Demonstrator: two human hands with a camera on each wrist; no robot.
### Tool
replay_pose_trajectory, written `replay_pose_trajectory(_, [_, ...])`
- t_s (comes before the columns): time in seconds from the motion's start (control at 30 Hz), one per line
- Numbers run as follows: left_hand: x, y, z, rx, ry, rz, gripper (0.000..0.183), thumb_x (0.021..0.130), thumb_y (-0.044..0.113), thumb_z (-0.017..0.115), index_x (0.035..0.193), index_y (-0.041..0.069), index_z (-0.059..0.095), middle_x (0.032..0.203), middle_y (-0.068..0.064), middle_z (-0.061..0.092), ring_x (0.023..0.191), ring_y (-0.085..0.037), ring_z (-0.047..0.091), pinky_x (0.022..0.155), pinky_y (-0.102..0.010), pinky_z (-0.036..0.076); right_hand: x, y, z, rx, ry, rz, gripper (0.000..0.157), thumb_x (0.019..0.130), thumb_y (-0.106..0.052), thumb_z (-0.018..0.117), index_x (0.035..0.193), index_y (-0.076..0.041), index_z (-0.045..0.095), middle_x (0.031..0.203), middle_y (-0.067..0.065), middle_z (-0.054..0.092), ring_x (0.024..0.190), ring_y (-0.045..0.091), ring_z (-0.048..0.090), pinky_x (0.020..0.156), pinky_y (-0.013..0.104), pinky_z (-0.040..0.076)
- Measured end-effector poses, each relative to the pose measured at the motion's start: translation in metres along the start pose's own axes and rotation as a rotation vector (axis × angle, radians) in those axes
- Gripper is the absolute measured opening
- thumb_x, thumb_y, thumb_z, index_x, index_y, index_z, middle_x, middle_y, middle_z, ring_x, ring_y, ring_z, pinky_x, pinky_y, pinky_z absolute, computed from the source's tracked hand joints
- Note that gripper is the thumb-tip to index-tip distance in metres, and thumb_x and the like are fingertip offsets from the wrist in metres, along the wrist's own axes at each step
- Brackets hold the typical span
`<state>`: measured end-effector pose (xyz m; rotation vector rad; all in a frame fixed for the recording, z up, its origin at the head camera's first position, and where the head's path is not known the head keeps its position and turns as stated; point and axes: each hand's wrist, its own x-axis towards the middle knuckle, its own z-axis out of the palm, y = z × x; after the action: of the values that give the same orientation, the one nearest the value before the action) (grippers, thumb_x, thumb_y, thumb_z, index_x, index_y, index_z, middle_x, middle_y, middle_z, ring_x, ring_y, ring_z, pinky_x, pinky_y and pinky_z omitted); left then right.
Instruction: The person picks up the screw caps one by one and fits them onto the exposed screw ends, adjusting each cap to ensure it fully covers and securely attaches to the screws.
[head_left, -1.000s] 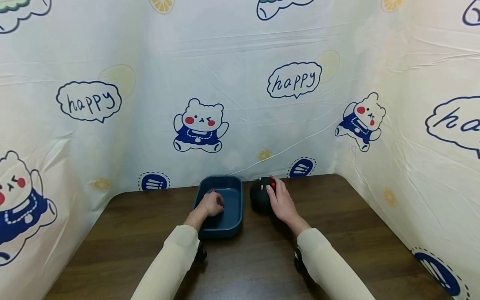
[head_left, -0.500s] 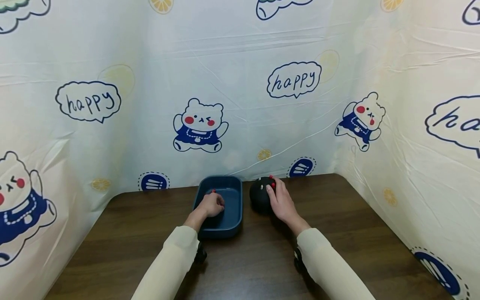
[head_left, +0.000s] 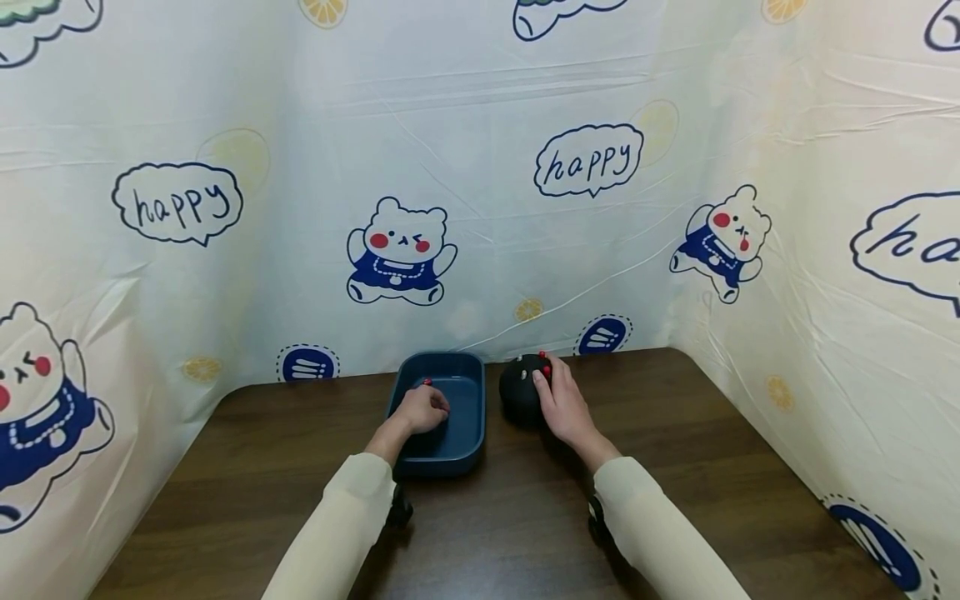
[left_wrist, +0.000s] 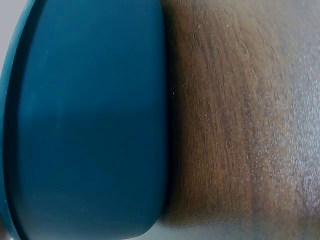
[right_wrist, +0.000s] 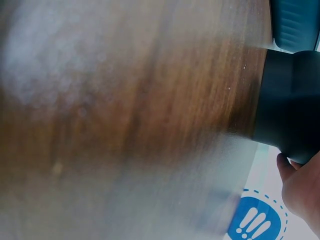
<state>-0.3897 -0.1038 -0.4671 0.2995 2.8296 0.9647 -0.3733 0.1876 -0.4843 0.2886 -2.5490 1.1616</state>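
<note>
My left hand (head_left: 422, 410) reaches into a dark blue rectangular tray (head_left: 469, 454), fingers bent downward inside it. A small red thing (head_left: 427, 382) shows just beyond its knuckles. What the fingertips do is hidden by the hand, so I cannot tell if they grip anything. Right of the tray stands a black rounded object (head_left: 517, 398) with small red and silvery spots on top. My right hand (head_left: 564, 404) holds it from its right side, thumb and fingers around it. The right wrist view has the black object's side (right_wrist: 285, 100) and part of this hand (right_wrist: 302, 187).
Both things stand near the back of a brown wooden table (head_left: 480, 542). A pale printed curtain (head_left: 480, 167) hangs right behind and along the sides. In the left wrist view the tray's outer wall (left_wrist: 95, 120) fills the left half.
</note>
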Motion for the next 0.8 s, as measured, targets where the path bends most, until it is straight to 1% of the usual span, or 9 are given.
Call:
replay_pose_trajectory(0.1, [0.0005,-0.0011,-0.0004,-0.007,0.012,0.01,0.009,0.096,0.009,0.068,0.101,0.007,0.075,0.098,-0.006,0.067,0.086,-0.021,0.061,0.083,-0.04,0.056,-0.0001,0.0006,0.0,0.0,0.001,-0.005,0.065,0.109,-0.053,0.033,0.157,-0.008,0.031,0.159,0.018,0.034,0.143,0.036,0.041,0.116,0.059,0.034])
replay_pose_trajectory(0.2, [0.0043,-0.0042,0.001,-0.022,0.036,0.012,0.007,0.095,0.009,0.069,0.098,0.007,0.075,0.095,-0.005,0.067,0.083,-0.02,0.062,0.08,-0.039,0.056,-0.0002,0.0011,-0.0002,0.0,0.001,-0.005,0.065,0.109,-0.052,0.034,0.157,-0.007,0.03,0.159,0.018,0.034,0.143,0.036,0.041,0.116,0.059,0.033])
replay_pose_trajectory(0.3, [0.0055,-0.0058,0.0019,-0.04,0.054,0.017,0.008,0.094,0.009,0.07,0.098,0.007,0.076,0.094,-0.005,0.068,0.082,-0.019,0.063,0.079,-0.039,0.057,-0.0003,0.0013,0.0,-0.002,0.002,0.002,0.065,0.109,-0.052,0.034,0.157,-0.008,0.031,0.159,0.017,0.034,0.142,0.035,0.041,0.116,0.058,0.034])
replay_pose_trajectory(0.47, [0.0033,-0.0054,0.0013,-0.061,0.063,0.029,0.009,0.095,0.008,0.07,0.099,0.004,0.076,0.092,-0.005,0.071,0.084,-0.02,0.065,0.078,-0.039,0.058,-0.0009,0.0008,0.0001,0.003,0.0,0.003,0.065,0.109,-0.052,0.034,0.157,-0.009,0.031,0.159,0.017,0.034,0.142,0.035,0.042,0.115,0.059,0.034])
replay_pose_trajectory(0.8, [0.0017,-0.0033,0.0008,-0.075,0.083,0.035,0.01,0.098,0.01,0.067,0.097,0.006,0.076,0.09,-0.004,0.072,0.083,-0.019,0.064,0.076,-0.037,0.056,-0.0015,-0.0009,-0.0011,0.0,0.003,0.006,0.063,0.11,-0.052,0.034,0.157,-0.01,0.031,0.159,0.017,0.034,0.142,0.035,0.042,0.115,0.06,0.034])
